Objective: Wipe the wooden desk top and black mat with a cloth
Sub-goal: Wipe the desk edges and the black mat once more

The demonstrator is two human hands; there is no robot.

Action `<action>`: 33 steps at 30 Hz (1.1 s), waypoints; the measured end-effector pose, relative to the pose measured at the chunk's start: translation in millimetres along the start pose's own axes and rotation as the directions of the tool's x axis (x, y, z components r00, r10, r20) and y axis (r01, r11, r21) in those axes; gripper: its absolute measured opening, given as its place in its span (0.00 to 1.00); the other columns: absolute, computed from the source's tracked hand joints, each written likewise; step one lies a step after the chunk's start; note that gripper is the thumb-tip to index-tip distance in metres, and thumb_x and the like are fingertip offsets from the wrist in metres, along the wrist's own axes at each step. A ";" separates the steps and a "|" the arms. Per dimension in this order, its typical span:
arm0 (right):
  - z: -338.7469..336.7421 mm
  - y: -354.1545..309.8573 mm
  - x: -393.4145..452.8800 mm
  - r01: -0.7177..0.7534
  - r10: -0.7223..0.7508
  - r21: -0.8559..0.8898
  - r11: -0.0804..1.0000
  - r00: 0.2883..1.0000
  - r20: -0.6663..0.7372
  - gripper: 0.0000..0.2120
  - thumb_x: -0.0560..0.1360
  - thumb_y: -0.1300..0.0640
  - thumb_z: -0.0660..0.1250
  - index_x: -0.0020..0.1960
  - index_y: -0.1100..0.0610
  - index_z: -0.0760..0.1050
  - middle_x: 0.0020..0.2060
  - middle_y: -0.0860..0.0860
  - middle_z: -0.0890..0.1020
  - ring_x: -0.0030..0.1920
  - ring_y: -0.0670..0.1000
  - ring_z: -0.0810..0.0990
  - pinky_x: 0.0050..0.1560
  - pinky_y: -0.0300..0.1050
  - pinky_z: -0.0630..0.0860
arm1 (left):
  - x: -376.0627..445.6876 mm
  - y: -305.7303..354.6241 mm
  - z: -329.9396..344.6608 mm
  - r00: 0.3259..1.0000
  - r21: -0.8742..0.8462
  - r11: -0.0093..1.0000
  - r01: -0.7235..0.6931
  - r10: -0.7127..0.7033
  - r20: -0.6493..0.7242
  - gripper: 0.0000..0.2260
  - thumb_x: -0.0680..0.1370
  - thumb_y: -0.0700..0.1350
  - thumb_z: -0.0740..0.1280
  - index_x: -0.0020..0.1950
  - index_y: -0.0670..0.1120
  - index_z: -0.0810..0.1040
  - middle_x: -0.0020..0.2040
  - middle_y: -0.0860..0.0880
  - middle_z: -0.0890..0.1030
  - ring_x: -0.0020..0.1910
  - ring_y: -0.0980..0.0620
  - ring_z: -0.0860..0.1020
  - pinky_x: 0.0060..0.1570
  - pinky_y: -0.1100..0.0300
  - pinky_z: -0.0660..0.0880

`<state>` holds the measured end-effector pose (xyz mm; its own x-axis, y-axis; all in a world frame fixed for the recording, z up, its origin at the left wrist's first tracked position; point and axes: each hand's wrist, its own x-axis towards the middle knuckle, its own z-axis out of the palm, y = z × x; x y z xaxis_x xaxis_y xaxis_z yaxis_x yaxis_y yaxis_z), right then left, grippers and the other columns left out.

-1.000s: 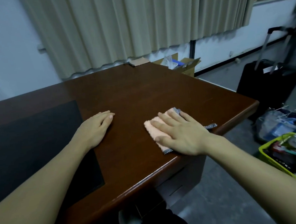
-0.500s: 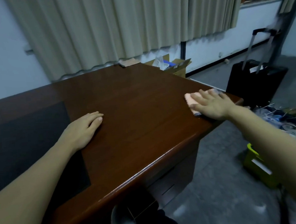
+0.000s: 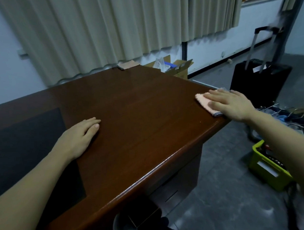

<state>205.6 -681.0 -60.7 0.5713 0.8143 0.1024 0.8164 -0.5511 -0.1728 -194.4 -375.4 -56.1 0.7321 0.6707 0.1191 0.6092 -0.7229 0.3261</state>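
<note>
The pink cloth (image 3: 206,102) is pressed flat on the wooden desk top (image 3: 138,112) by the right hand (image 3: 233,104), right at the far right corner of the desk. The fingers (image 3: 217,94) of that hand are kept straight and a little spread on top of the cloth; nothing is pinched or curled around. The left hand (image 3: 80,134) is laid flat on the wood too, with its fingers held close together, just beside the edge of the black mat (image 3: 25,139), and nothing is held in it. The cloth is so near the corner that part of it seems to hang over the edge. If it is pushed a bit more that way, it could be slid off the desk and dropped on the floor, because it is only pressed down and not gripped. Below that side, a black suitcase (image 3: 258,84) and a green box (image 3: 266,168) full of stuff are seen, so a dropped cloth could get lost or dirty there. The arm is stretched far out, so the push may get weak and some dust could be left behind. The black mat looks not wiped yet, as far as can be judged, and it could be forgotten. The mat could also be shoved out of place if it is rubbed too hard.
</note>
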 end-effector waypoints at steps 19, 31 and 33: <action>14.1 -90.1 115.5 -0.030 0.056 -0.113 0.993 0.971 0.233 0.30 0.83 0.34 0.45 0.82 0.39 0.43 0.83 0.48 0.46 0.82 0.57 0.43 0.79 0.63 0.42 | -0.4 6.8 -0.6 1.000 0.078 0.997 -0.017 0.019 -0.020 0.22 0.84 0.60 0.51 0.76 0.58 0.69 0.77 0.57 0.66 0.77 0.54 0.62 0.74 0.50 0.62; 24.7 -180.1 165.0 0.148 -0.098 -0.141 0.979 0.945 0.311 0.31 0.82 0.34 0.42 0.82 0.41 0.41 0.82 0.49 0.43 0.82 0.58 0.42 0.78 0.63 0.41 | 1.3 4.3 -1.4 0.999 0.057 0.998 0.018 -0.015 -0.047 0.19 0.84 0.60 0.52 0.73 0.61 0.71 0.76 0.60 0.68 0.76 0.57 0.64 0.74 0.48 0.63; 28.0 -209.3 144.0 0.282 -0.227 -0.127 0.951 0.915 0.333 0.31 0.83 0.34 0.41 0.82 0.41 0.39 0.82 0.48 0.42 0.82 0.58 0.41 0.79 0.61 0.41 | 1.0 4.2 -1.4 0.999 0.056 0.998 0.020 -0.017 -0.051 0.19 0.84 0.60 0.52 0.73 0.61 0.71 0.76 0.60 0.68 0.76 0.57 0.64 0.74 0.49 0.63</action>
<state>114.6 -443.3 -37.3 0.3097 0.9309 -0.1936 0.9481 -0.3177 -0.0109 -191.5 -377.5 -53.2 0.7053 0.6904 0.1608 0.6398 -0.7176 0.2752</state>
